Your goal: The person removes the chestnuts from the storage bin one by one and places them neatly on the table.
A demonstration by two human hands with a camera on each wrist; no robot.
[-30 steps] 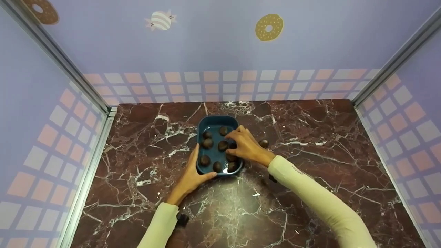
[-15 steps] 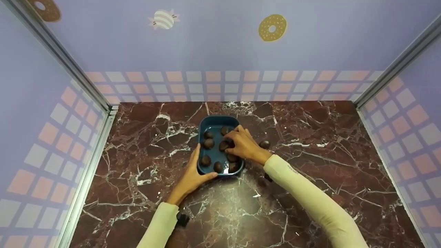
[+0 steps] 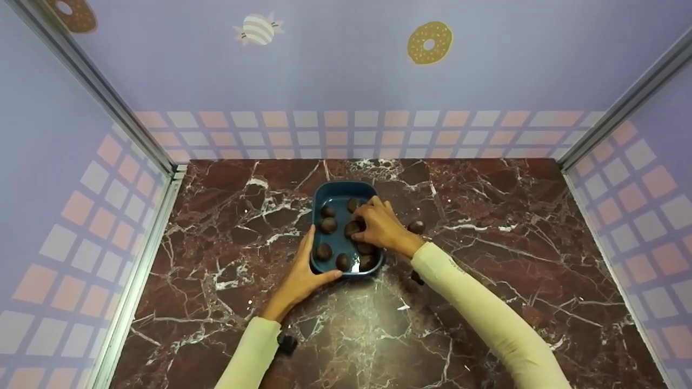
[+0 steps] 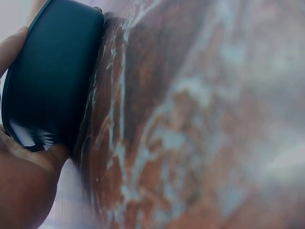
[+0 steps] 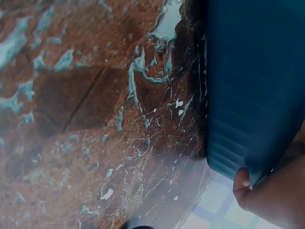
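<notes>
A deep blue rectangular container (image 3: 341, 189) with rounded corners stands on the marble table, with several dark brown chestnuts (image 3: 328, 225) lying inside. My left hand (image 3: 303, 274) grips its near left corner, thumb along the front rim and fingers along the left side. Over the right half of the container, my right hand (image 3: 383, 228) reaches in and pinches a chestnut (image 3: 352, 230) between thumb and fingers. Another chestnut (image 3: 416, 227) lies on the table just right of that hand. The left wrist view shows the container's outer wall (image 4: 55, 71) between thumb and fingers.
Dark red marble with white veins forms the tabletop (image 3: 503, 243). A purple wall (image 3: 346, 65) with printed sweets and checks closes off the back, and side panels (image 3: 48, 189) with metal rails stand left and right.
My right hand has shifted slightly left over the container, its fingers staying at the same chestnut. My left hand keeps its hold, and the view has moved a little.
</notes>
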